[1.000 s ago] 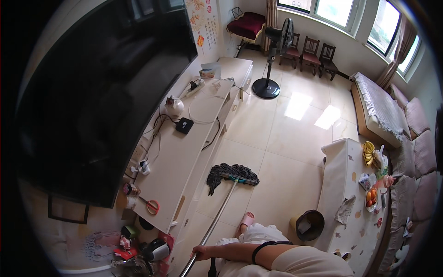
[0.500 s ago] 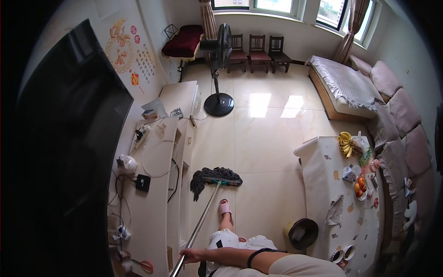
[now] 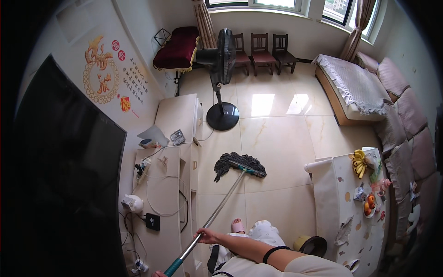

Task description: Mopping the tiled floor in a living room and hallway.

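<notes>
A mop (image 3: 220,207) with a dark grey string head, a teal clamp and a long metal pole rests on the tiled floor ahead. My right hand (image 3: 206,236) reaches across to the left and is closed round the pole. At the lower edge, my left hand (image 3: 159,274) is at the teal grip at the pole's end; only a small part of it shows, with fingers curled against the grip. The mop head (image 3: 240,167) lies spread flat between the cabinet and the table, ahead of my pink-slippered foot.
A white cabinet (image 3: 166,251) with cables and a black box runs along the left, under a large television (image 3: 69,175). A black standing fan (image 3: 223,115) stands ahead. A cloth-covered table (image 3: 330,203) with fruit and a bin (image 3: 314,246) are at the right; a sofa (image 3: 408,115) lies beyond.
The mop head has moved to the right, away from the cabinet. The teal grip and part of my left hand have come into view. My view has shifted, and my right hand still grips the pole.
</notes>
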{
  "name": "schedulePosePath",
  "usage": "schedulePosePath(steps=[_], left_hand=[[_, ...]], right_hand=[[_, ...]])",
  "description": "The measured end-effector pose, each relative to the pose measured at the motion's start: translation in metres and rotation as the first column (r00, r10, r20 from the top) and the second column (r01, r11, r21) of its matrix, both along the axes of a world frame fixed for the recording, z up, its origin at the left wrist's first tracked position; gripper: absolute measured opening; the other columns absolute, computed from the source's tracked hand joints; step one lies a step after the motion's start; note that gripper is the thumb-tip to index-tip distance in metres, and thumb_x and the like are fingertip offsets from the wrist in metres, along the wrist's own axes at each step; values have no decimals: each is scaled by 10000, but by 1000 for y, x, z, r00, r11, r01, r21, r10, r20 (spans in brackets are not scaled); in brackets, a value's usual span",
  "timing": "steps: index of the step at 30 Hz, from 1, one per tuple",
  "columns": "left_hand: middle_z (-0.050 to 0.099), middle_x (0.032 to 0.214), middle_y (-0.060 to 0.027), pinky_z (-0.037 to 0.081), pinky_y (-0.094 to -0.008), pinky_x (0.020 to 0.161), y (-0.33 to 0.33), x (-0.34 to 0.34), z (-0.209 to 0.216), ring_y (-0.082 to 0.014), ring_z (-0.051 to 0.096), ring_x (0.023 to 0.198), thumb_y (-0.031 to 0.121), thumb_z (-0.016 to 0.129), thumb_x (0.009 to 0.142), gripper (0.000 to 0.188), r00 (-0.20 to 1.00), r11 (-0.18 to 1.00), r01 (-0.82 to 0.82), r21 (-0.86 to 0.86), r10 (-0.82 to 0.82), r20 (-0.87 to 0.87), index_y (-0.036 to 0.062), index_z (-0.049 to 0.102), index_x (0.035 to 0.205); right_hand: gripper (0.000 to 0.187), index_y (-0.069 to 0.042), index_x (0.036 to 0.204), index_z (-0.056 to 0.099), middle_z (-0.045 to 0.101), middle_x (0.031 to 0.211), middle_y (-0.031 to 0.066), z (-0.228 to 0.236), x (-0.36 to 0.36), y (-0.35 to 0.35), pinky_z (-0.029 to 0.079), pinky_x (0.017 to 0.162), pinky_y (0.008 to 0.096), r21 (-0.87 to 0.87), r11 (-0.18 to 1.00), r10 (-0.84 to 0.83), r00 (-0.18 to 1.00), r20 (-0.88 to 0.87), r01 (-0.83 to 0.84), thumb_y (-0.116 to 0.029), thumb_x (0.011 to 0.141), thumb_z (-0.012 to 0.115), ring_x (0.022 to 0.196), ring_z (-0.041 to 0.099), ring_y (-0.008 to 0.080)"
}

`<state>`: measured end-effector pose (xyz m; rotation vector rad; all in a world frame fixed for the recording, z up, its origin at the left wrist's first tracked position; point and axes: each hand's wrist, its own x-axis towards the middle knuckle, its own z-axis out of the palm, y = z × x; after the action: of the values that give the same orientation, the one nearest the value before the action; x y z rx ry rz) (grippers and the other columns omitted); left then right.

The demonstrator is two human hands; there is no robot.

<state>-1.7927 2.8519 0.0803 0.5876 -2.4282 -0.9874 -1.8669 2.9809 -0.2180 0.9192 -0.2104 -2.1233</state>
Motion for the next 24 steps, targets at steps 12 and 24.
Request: schedulePosePath(steps=[12,24], left_hand=[[251,404,-44,181,-284,330,141,-109,-38,-168,215,340,119,435,799,344,829,635,446,-631,-559,24,49,320,483],[294,405,-27,203,-279,335,344,-202,-17,-139,231,351,139,455,806,346,953,832,260,-490,-303,-10,36,366,488]], right_hand=[[46,9,723,423,511,716,132,-13,-104,188,463,740,370,75,994,80,997,-5,-80,-33,707,431,741,541,254],[110,40,787,410,514,753,170,4,-199,377,482,685,395,34,994,105,983,-152,-101,-50,727,389,738,543,279]])
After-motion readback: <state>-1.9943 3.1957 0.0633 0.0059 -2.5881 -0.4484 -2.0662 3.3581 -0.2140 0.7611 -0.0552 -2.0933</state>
